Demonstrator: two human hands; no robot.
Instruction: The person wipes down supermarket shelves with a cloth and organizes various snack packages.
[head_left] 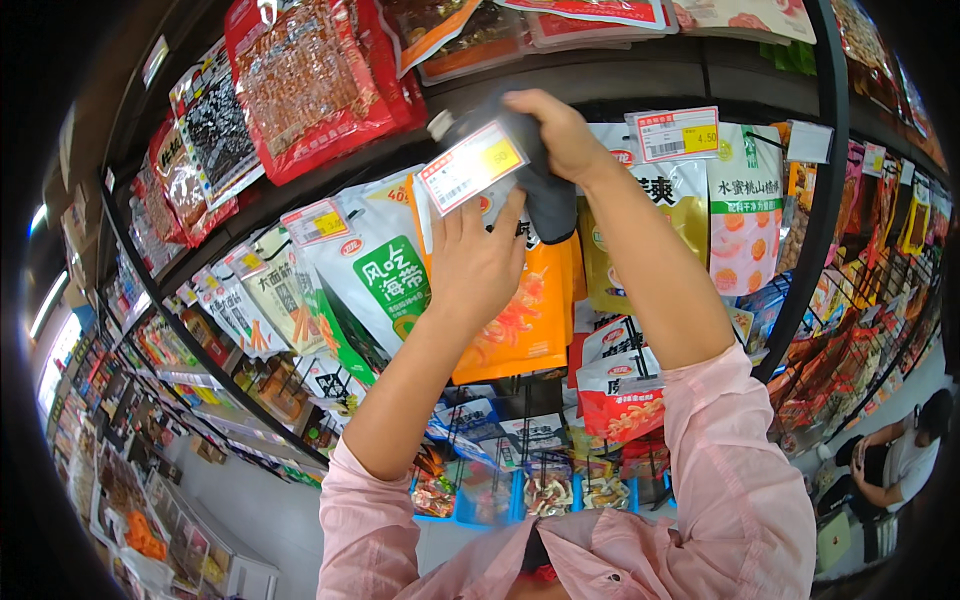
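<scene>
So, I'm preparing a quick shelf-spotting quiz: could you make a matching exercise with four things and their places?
Things:
1. Dark grey cloth
2. Orange bag
3. Pink-and-white bag
4. Blue trays

Places:
A. Low down, near the picture's bottom
B. In the right hand
C. Right of the gold bag
D. Behind the left hand

Pairs: 1-B, 2-D, 3-C, 4-A

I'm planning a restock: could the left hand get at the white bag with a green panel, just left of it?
Probably yes: the white bag hangs close by the left hand, its front largely uncovered. That hand, now at the price tag, would just shift left.
</scene>
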